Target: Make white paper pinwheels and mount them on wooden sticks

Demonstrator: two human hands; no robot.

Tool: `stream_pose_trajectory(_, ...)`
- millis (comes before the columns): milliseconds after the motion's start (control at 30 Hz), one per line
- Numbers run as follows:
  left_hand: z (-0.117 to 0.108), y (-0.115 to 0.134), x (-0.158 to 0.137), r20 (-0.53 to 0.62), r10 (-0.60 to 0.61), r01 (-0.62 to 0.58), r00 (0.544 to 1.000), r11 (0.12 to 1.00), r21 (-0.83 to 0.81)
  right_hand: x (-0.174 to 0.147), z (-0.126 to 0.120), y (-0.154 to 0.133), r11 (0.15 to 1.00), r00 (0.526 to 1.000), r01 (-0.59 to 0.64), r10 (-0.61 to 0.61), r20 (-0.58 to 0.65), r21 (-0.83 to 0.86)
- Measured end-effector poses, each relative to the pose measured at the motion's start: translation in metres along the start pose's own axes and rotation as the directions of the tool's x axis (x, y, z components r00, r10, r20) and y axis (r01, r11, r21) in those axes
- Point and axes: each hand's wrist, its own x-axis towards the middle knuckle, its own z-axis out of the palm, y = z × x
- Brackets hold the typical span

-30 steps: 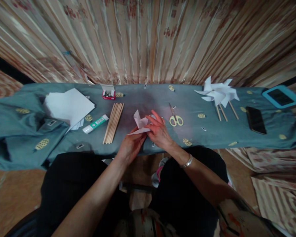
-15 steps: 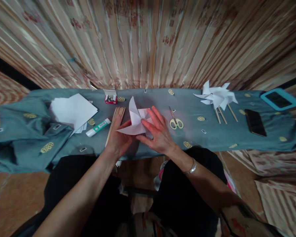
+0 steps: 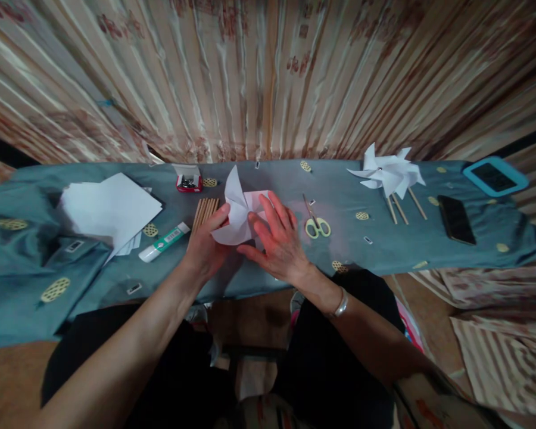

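Note:
A white paper pinwheel (image 3: 238, 220) is held between my two hands above the cloth-covered table. My left hand (image 3: 204, 249) grips it from the left, thumb against its edge and the other fingers hidden beneath. On its right side lies my right hand (image 3: 280, 245), fingertips pressing the paper near the middle and the right blade, the thumb below. One blade points up, and another curves toward the left thumb. Wooden sticks (image 3: 204, 213) lie just behind my left hand. A glue stick (image 3: 164, 242) is left of that hand, and yellow-handled scissors (image 3: 316, 226) lie to the right of my right hand.
Square white sheets (image 3: 111, 205) are stacked at the left. A small red box (image 3: 188, 180) of metal pins stands open at the back. Finished pinwheels on sticks (image 3: 390, 173), a black phone (image 3: 456, 220) and a blue-framed device (image 3: 495, 177) lie at the right.
The left thumb has come onto the pinwheel's edge, and the lower left blade now bends inward rather than sticking out. The view has shifted slightly.

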Motion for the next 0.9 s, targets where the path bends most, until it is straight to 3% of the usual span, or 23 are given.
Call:
stream_pose_trajectory(200,-0.014,0.011,-0.007,0.057,-0.161,0.161,0.985,0.987,-0.007,-0.001,0.001,0.004,0.999,0.999,0.028,-0.026,-0.039,0.045)
stream_pose_trajectory(500,-0.026,0.023,-0.010,0.089,-0.241,0.242,0.966,0.970,0.002,-0.001,-0.003,0.002,0.992,0.999,0.047,-0.047,-0.002,0.116)
stream_pose_trajectory(633,-0.026,0.026,-0.015,0.065,-0.258,0.260,0.964,0.965,-0.027,-0.001,-0.006,0.001,0.990,0.998,0.066,-0.063,-0.028,0.123)
stream_pose_trajectory(900,-0.017,0.028,-0.029,0.171,-0.189,0.183,0.967,0.982,0.050,-0.004,-0.011,0.001,0.991,0.998,0.069,-0.069,-0.002,0.117)
